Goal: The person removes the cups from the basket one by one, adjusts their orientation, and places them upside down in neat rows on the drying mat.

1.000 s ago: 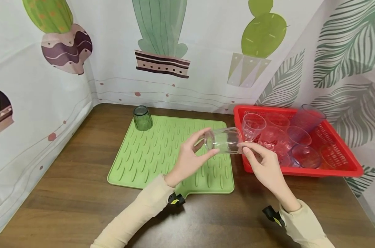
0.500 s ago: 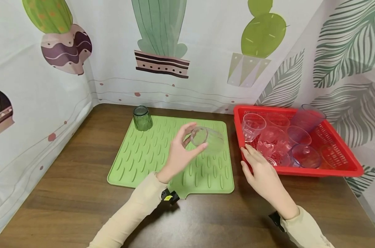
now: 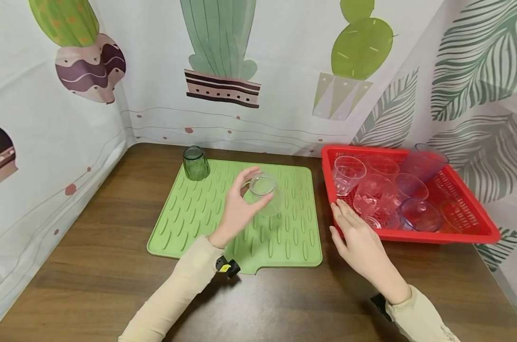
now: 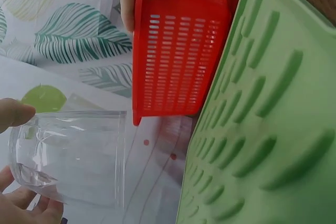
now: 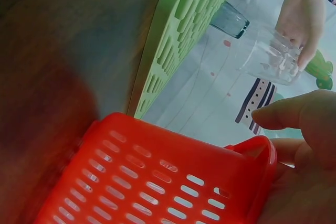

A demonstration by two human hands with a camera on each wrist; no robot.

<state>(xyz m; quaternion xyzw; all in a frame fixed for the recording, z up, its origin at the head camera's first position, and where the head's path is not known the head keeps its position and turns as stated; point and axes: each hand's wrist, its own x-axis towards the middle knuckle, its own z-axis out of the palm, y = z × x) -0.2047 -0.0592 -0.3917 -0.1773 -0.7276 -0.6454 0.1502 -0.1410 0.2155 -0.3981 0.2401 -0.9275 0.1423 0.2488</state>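
My left hand (image 3: 237,209) holds a clear drinking glass (image 3: 272,205) by its base end, thumb and fingers on opposite sides. Its base points up and its mouth faces down over the green ridged drying mat (image 3: 296,237). In the left wrist view, the clear glass (image 4: 79,156) is apart from the mat, rim toward it. My right hand (image 3: 361,247) rests at the near-left corner of a red plastic basket (image 3: 437,236), fingers laid over the rim. The thumb (image 5: 278,113) stands off the rim in the right wrist view.
A dark green tumbler (image 3: 196,164) stands upside down on the mat's far-left corner. The basket holds several clear glasses (image 3: 348,171) and a tall bluish-purple one (image 3: 424,164). A patterned cloth (image 3: 284,95) hangs behind the wooden table (image 3: 91,247).
My right hand has let go of the clear glass and moved down to the basket's rim. My left hand has carried the glass leftward, turning it from sideways to mouth-down.
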